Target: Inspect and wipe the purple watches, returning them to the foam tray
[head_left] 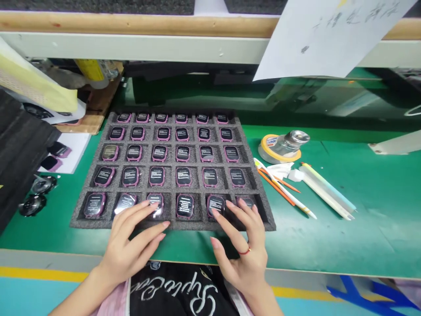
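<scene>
A dark grey foam tray (173, 224) lies on the green table, its pockets filled with rows of purple-cased smartwatch bodies (184, 206), their screens lit with small text. My left hand (131, 243) is over the tray's front edge, fingers stretched out, with fingertips at the watch (156, 204) in the front row. Over the front right pockets, my right hand (245, 241) spreads its fingers; one fingertip meets the lower edge of a watch (216, 204), and the others partly cover the corner watch (246, 202). Neither hand grips anything.
Right of the tray stand a yellow tape roll (272, 156) with a glass-and-metal bottle (296, 139), several pens (279, 188) and a clear-and-white strip (325, 191). Two watches (51, 163) lie on white paper at left, near round dark parts (33, 205). A shelf beam (141, 46) with hanging paper (322, 39) crosses above.
</scene>
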`<state>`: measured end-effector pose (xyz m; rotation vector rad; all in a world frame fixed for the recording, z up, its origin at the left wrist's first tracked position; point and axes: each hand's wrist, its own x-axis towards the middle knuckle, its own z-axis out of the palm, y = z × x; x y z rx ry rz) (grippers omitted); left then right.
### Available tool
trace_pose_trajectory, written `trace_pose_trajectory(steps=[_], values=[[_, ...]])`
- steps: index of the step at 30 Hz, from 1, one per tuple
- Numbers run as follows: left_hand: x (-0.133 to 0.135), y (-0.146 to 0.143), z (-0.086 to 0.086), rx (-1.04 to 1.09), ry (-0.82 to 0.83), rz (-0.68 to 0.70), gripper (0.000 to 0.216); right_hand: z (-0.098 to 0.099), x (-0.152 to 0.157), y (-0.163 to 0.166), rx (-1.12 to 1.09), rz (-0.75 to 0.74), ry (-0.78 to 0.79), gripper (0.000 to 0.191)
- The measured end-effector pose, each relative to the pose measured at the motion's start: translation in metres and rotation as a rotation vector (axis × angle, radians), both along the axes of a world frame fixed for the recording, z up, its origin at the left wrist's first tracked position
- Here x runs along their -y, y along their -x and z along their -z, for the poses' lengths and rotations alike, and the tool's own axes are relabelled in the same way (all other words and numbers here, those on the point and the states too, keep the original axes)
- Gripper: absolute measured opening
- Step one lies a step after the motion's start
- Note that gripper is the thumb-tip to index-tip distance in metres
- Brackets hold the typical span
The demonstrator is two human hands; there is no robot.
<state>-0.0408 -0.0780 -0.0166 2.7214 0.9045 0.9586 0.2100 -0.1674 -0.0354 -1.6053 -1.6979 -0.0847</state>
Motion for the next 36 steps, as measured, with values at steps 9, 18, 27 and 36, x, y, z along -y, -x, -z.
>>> trace_pose_trajectory(steps=[9,18,27,36], values=[[0.005,0.014,0.007,-0.110,0.000,-0.220,0.038,-0.007,-0.016,0.028,0.128,-0.133,0.094,0.038],[0.009,0.019,0.009,-0.047,0.050,-0.162,0.034,-0.003,-0.013,0.030,0.039,-0.131,0.049,0.041],[0.014,0.043,0.011,0.050,0.037,-0.209,0.028,-0.008,-0.030,0.059,0.151,-0.294,0.088,0.044],[0.010,0.080,0.019,0.132,-0.060,-0.353,0.029,-0.015,-0.045,0.072,-0.007,-0.295,0.060,0.044]])
